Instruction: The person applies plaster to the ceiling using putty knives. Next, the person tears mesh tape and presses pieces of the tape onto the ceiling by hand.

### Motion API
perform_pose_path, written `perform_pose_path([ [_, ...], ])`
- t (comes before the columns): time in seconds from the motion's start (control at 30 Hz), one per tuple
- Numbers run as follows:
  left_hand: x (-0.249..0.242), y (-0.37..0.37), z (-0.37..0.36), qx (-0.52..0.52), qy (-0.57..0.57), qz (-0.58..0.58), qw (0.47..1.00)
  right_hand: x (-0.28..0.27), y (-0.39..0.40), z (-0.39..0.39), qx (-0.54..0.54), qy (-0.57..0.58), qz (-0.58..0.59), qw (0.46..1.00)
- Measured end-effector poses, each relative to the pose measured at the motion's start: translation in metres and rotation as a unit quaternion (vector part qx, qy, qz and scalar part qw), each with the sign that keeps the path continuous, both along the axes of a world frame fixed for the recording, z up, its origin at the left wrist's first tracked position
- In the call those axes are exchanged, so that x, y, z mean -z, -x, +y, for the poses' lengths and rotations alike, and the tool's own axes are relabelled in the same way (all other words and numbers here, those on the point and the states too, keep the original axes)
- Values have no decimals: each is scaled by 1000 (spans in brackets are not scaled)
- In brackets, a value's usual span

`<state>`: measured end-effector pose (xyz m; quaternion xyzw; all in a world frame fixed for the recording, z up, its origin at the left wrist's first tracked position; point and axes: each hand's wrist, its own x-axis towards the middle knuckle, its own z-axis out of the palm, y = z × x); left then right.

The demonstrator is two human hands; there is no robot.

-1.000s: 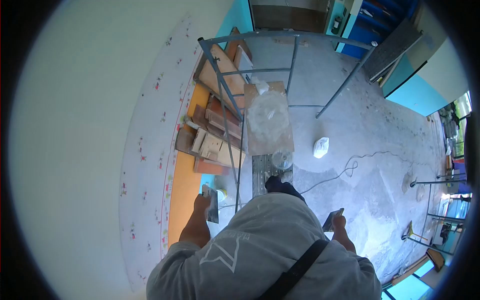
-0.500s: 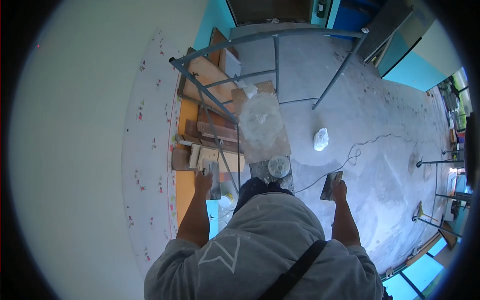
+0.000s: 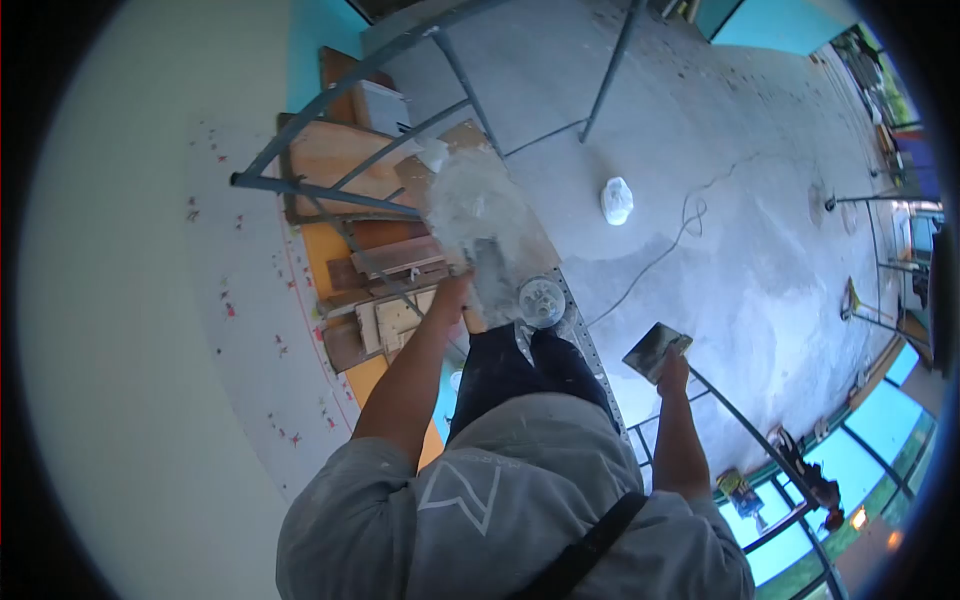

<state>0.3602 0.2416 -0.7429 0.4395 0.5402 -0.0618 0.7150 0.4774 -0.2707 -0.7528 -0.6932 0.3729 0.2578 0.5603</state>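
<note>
The left hand [image 3: 456, 294] is closed around a trowel [image 3: 489, 265], its blade over pale paste [image 3: 465, 195] on a board [image 3: 537, 240]; contact I cannot tell. The right hand [image 3: 675, 370], well apart, grips a wide blade [image 3: 653, 350]. Both tools seem light, their metal thin and slightly springy, best held at the handle; the paste is probably soft and slippery. They look grey and smeared, the paste whitish and uneven. Between the hands, nearer the left, sits a round tub [image 3: 541, 302]; ahead of the right lies a white bundle [image 3: 617, 201]
</note>
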Motion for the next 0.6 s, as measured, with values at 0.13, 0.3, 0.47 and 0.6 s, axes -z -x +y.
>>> perform_pose_path([
  [0.13,72,-54,-62,311,-37,98,945,-9,48,-12,4,55,29,998],
  [0.3,149,-54,-143,621,-220,11,752,-6,121,-54,-72,188,137,970],
  [0.47,185,-87,-149,791,-147,-19,593,13,181,-88,-115,260,157,946],
  [0.6,196,-93,-145,826,-99,4,555,17,195,-82,-185,325,161,913],
])
